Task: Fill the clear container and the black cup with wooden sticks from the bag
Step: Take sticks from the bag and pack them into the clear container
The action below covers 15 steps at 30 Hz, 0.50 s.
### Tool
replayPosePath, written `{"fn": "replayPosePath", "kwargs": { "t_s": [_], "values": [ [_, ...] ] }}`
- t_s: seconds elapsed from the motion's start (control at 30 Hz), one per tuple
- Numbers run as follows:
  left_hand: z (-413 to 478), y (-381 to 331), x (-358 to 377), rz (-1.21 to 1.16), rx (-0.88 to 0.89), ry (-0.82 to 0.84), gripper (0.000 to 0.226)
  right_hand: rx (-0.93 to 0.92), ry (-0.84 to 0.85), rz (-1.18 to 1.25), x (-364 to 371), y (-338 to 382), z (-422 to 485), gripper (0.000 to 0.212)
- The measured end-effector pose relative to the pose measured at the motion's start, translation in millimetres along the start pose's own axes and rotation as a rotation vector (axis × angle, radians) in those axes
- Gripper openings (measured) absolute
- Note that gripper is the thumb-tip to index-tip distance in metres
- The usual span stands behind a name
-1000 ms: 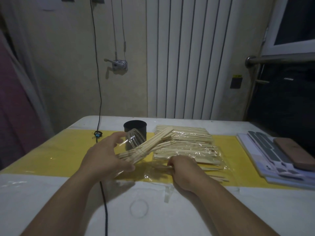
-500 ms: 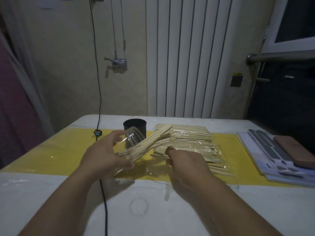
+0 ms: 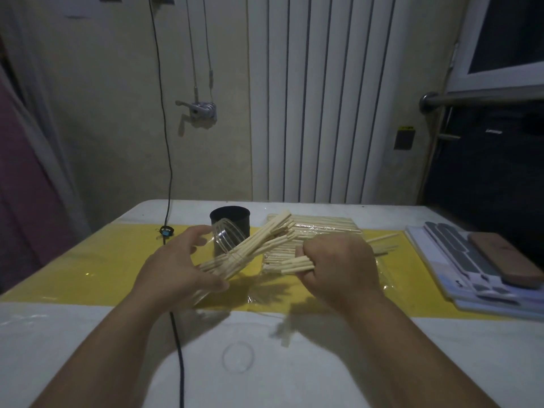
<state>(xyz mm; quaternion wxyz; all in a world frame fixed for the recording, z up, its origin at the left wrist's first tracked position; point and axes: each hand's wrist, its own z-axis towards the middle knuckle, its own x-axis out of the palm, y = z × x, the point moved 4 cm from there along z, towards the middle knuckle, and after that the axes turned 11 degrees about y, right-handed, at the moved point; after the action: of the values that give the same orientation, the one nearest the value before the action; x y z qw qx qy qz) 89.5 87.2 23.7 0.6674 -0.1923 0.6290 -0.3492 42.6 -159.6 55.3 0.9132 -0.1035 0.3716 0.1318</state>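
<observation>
While your left hand (image 3: 179, 269) curls around the clear container (image 3: 228, 240) and holds it tilted above the yellow sheet (image 3: 103, 260), a bunch of wooden sticks (image 3: 262, 241) juts from its mouth, slanting up and to the right toward the bag (image 3: 326, 229). Your right hand (image 3: 338, 263) is closed in a fist around a smaller bunch (image 3: 294, 265), held just in front of the bag with the stick ends pointing left at the container. The bag lies flat on the yellow sheet, packed with sticks, a few poking out on its right side. The black cup (image 3: 231, 219) stands upright just behind the container, toward the far side of the bench (image 3: 73, 348). A clear round lid (image 3: 238, 356) lies on the bench between your forearms, near a black cable (image 3: 178, 343).
</observation>
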Motion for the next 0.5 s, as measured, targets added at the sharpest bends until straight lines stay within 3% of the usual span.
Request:
{"fn": "replayPosePath", "kwargs": {
  "t_s": [0.13, 0.3, 0.5],
  "values": [
    [0, 0, -1, 0.006, 0.015, 0.001, 0.098, 0.000, -0.256, 0.076, -10, -1, -3, 0.034],
    [0, 0, -1, 0.042, 0.029, 0.017, 0.096, 0.102, -0.309, 0.266, -10, -6, -5, 0.055],
    [0, -1, 2, 0.107, 0.038, 0.031, 0.096, 0.265, -0.411, 0.709, -12, -10, -13, 0.027]
  ]
}}
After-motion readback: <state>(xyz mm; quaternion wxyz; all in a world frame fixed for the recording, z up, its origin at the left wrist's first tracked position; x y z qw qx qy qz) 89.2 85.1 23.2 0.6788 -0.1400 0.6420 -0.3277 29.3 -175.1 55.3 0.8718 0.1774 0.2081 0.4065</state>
